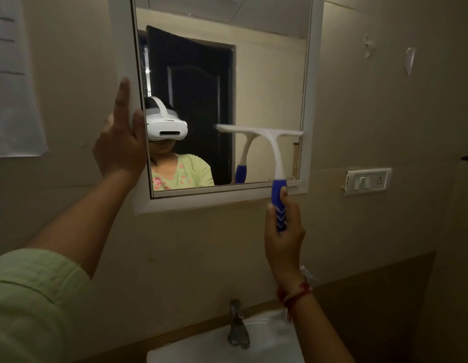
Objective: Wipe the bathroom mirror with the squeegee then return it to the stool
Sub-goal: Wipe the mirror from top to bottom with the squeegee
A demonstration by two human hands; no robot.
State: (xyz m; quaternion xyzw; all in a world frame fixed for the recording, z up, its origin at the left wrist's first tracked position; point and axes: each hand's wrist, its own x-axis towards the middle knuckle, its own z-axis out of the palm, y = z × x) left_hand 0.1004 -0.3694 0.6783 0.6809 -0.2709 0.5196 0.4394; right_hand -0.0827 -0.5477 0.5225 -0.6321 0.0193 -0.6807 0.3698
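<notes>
My right hand (284, 239) wraps squeegee (276, 150) handle, blade on mirror (267, 74) above fingers; left hand (120, 142) pinches mirror edge.

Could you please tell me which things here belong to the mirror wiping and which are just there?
Job: squeegee, mirror, right hand gripping the handle, left hand holding the frame.
Idle: tap, basin, switch plate, paper sheet.

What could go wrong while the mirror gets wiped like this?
The right hand grips the squeegee only low on its blue handle, so it might slip and drop into the sink below. The blade's end sits by the mirror frame and may catch there. The left hand holds the frame, thumb at the glass, perhaps leaving smudges.
</notes>
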